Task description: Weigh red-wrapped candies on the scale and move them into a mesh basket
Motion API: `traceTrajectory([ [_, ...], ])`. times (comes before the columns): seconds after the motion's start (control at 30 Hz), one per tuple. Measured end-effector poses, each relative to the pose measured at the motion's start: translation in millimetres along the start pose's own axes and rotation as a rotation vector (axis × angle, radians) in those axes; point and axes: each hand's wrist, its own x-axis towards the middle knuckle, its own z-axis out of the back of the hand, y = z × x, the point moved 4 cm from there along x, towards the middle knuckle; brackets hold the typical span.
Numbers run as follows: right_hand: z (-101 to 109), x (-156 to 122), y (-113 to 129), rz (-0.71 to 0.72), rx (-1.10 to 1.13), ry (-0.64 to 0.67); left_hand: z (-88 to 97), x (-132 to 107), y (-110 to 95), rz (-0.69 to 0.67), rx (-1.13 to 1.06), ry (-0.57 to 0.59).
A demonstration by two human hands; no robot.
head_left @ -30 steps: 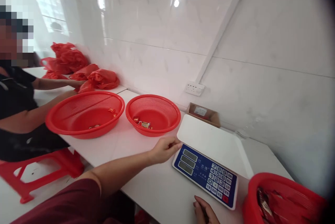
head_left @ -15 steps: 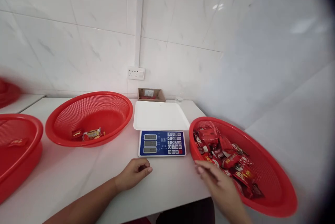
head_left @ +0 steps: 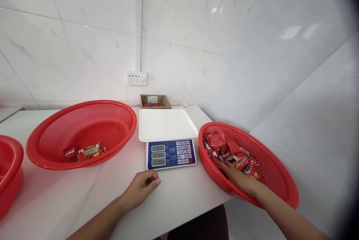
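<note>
My left hand (head_left: 143,187) rests on the white table in front of the scale, its fingers loosely curled in and nothing visible in them. Beside it stands a digital scale (head_left: 171,154) with a blue keypad panel and a bare white weighing pan (head_left: 166,125). My right hand (head_left: 235,175) reaches over the near rim of the right red basket (head_left: 288,174), fingers stretched down onto the wrapped snacks (head_left: 235,154). These are mostly small red packets, heaped toward the basket's left side. The fingertips are partly hidden among them, and no packet is lifted.
A second red basket (head_left: 84,114) left of the scale holds several wrapped snacks (head_left: 89,151). Part of another red basket (head_left: 11,165) shows at the left edge. Behind the scale are a small cardboard box (head_left: 155,101) and a wall socket (head_left: 137,78).
My right hand has moved from beside the right basket's near rim into it, onto the packets. My left hand stays in place. The view has turned slightly to the right.
</note>
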Motion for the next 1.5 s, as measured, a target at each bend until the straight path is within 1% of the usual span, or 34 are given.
traceTrajectory([
  [0.07, -1.8, 2.0, 0.9, 0.004, 0.019, -0.020, -2.1, -1.0, 0.8, -0.003, 0.018, 0.019],
  [0.13, -0.6, 1.2, 4.5, 0.043, 0.043, -0.043, -3.9, -1.8, 1.5, -0.004, 0.043, 0.033],
  [0.23, 5.7, -1.5, 9.2, 0.085, 0.085, -0.084, -4.9, -2.1, 2.6, 0.001, 0.075, 0.032],
  [0.3, 12.3, -2.6, 10.2, 0.071, 0.115, -0.112, -4.7, -1.9, 3.5, 0.003, 0.084, 0.028],
  [0.43, 31.9, -3.3, 9.2, -0.032, 0.228, -0.169, -4.3, -1.4, 5.5, -0.010, 0.092, 0.018],
  [0.53, 51.8, -2.2, 8.3, -0.128, 0.342, -0.258, -4.3, -1.4, 6.6, -0.015, 0.098, 0.015],
  [0.63, 70.5, 3.6, 13.1, -0.156, 0.442, -0.353, -4.4, -1.3, 6.6, -0.012, 0.100, 0.015],
  [0.7, 79.1, 9.8, 21.0, -0.158, 0.534, -0.400, -4.5, -1.4, 6.4, -0.008, 0.088, 0.010],
  [0.8, 84.9, 21.8, 41.9, -0.128, 0.680, -0.436, -5.3, -1.6, 7.1, -0.005, 0.068, 0.006],
  [0.9, 83.1, 38.4, 71.9, -0.050, 0.790, -0.424, -5.9, -1.4, 8.8, -0.006, 0.067, -0.004],
  [1.0, 74.2, 60.1, 105.3, 0.039, 0.863, -0.372, -4.9, -1.4, 10.0, -0.005, 0.077, -0.021],
  [1.1, 60.2, 81.9, 136.8, 0.102, 0.889, -0.318, -3.4, -2.1, 9.6, -0.012, 0.086, -0.030],
  [1.2, 44.2, 96.9, 161.5, 0.145, 0.847, -0.258, -1.9, -2.3, 9.1, -0.010, 0.090, -0.040],
  [1.33, 30.1, 104.9, 179.5, 0.209, 0.690, -0.165, -1.2, -0.9, 9.4, 0.001, 0.091, -0.056],
  [1.43, 33.7, 99.8, 191.9, 0.259, 0.545, -0.190, -2.2, -0.1, 10.7, 0.006, 0.090, -0.050],
  [1.5, 40.4, 82.9, 206.9, 0.295, 0.473, -0.244, -2.9, 0.1, 11.7, 0.004, 0.089, -0.044],
])
